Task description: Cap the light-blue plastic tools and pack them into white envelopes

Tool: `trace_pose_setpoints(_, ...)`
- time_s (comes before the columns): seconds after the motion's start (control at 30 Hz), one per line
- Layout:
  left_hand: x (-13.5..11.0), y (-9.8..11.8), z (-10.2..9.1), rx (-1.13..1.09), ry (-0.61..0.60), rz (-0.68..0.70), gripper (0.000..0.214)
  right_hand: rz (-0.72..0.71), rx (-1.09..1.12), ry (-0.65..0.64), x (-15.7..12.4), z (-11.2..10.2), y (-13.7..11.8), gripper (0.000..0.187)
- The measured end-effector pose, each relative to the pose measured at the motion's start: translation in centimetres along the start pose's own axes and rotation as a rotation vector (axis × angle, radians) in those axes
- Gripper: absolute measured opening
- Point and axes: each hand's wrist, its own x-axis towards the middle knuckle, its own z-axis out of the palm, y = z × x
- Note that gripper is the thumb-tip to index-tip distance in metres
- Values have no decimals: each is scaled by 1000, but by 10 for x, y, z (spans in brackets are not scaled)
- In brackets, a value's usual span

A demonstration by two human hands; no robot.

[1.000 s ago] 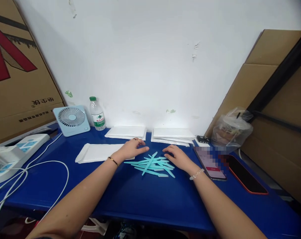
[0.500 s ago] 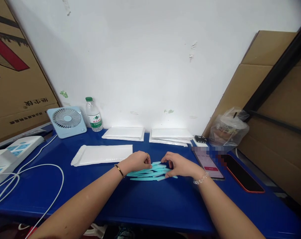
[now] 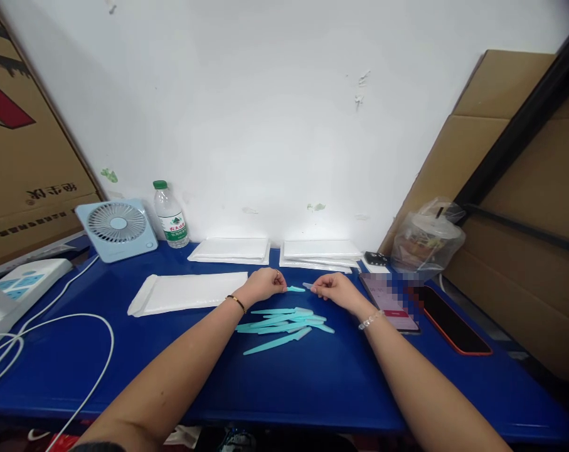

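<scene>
Pinched in my left hand [image 3: 265,284] is a teal eyebrow razor [image 3: 295,289], its blade end pointing right. The fingers of my right hand [image 3: 334,290] are closed on a small clear blade cap [image 3: 307,286], which is apart from the razor by a narrow gap. Below both hands, several teal eyebrow razors [image 3: 281,322] lie in a loose overlapping pile on the blue table [image 3: 340,383]. One eyebrow razor [image 3: 277,342] rests slightly apart at the front of the pile. A white padded envelope [image 3: 190,294] lies flat just left of my left hand.
Two stacks of white envelopes, a left stack [image 3: 230,250] and a right stack [image 3: 319,251], lie by the wall. A blue fan [image 3: 118,229], water bottle [image 3: 171,216] and power strip [image 3: 25,285] stand left. Phones [image 3: 453,320] and a bagged cup [image 3: 428,242] are right.
Both hands have risen from the pile toward the wall. The left now holds one razor clear of the others, and the right holds a clear cap. The pile is more spread out.
</scene>
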Motion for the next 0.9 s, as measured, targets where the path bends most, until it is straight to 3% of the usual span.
trace_pose_setpoints(0.17,-10,2,-3,101,171,129,22,-50,-184,100,-3,-9,-1,29)
trace_pose_setpoints(0.27,-23,10,-9,114,16,149,22,-117,-224,126,-7,-8,-10,22)
trace_pose_setpoints(0.37,-29,15,-10,91,-206,95,18,-128,-214,29,-12,-4,-19,24)
trace_pose_setpoints(0.43,-29,17,-8,101,-242,41,16,-136,-211,-56,-15,0,-23,26)
trace_pose_setpoints(0.6,-21,15,-3,169,-127,-2,16,-119,-153,-190,-14,7,-23,30)
trace_pose_setpoints(0.8,-15,6,-9,228,-56,-81,9,-10,-202,15,-7,-5,-14,31)
trace_pose_setpoints(0.9,-15,4,-8,273,23,-59,14,-71,-262,84,-10,-8,-18,27)
